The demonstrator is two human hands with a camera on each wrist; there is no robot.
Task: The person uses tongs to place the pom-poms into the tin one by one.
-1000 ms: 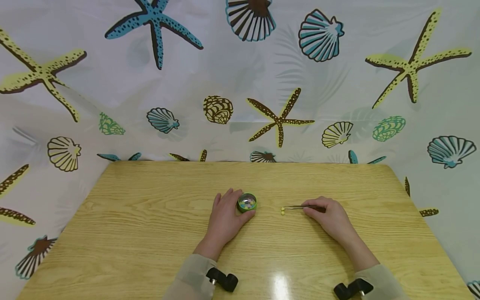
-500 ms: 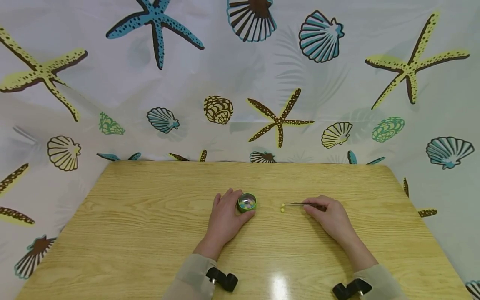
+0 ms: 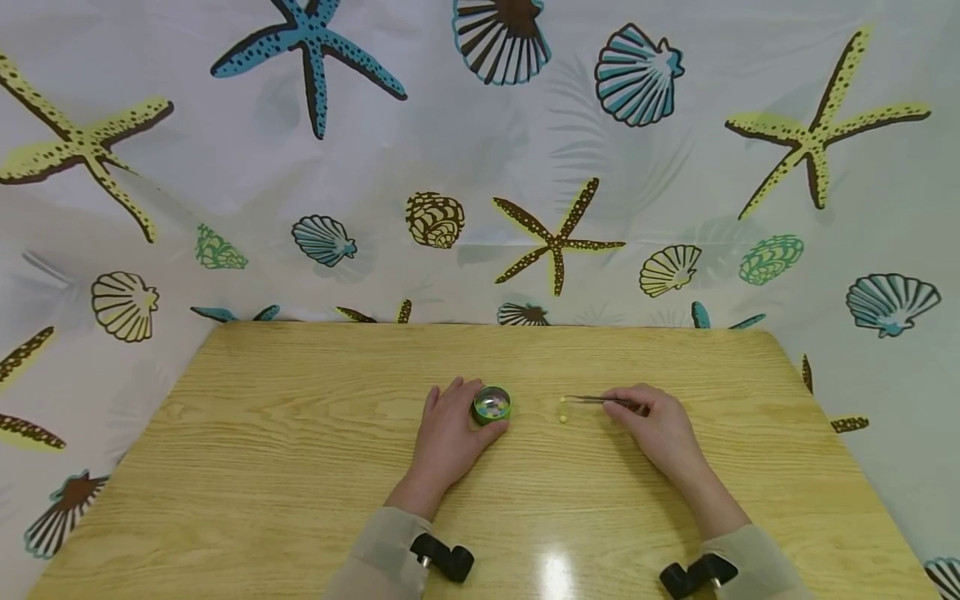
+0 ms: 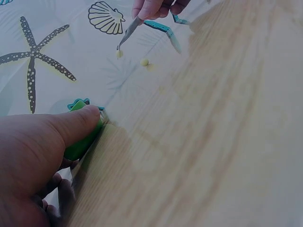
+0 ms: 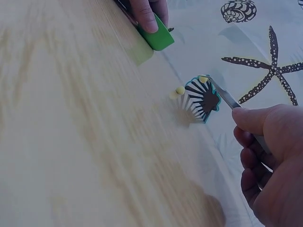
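My left hand grips a small round green tin, thumb on the near side and fingers curled round the far side. Small pieces in several colours lie in it. Its green wall also shows in the right wrist view. My right hand pinches metal tweezers, which point left. At their tips is one small yellow ball, seemingly lifted off the table. A second yellow ball rests on the table, just nearer to me and apart from the tips.
Both hands work over a wood-grain table. Behind it and at its sides hangs a pale cloth printed with starfish and shells. Each sleeve carries a black wrist mount.
My right hand and the tweezers have moved slightly away from me. The ball at the tips has parted from the other ball, which it stood beside. My left hand keeps holding the tin.
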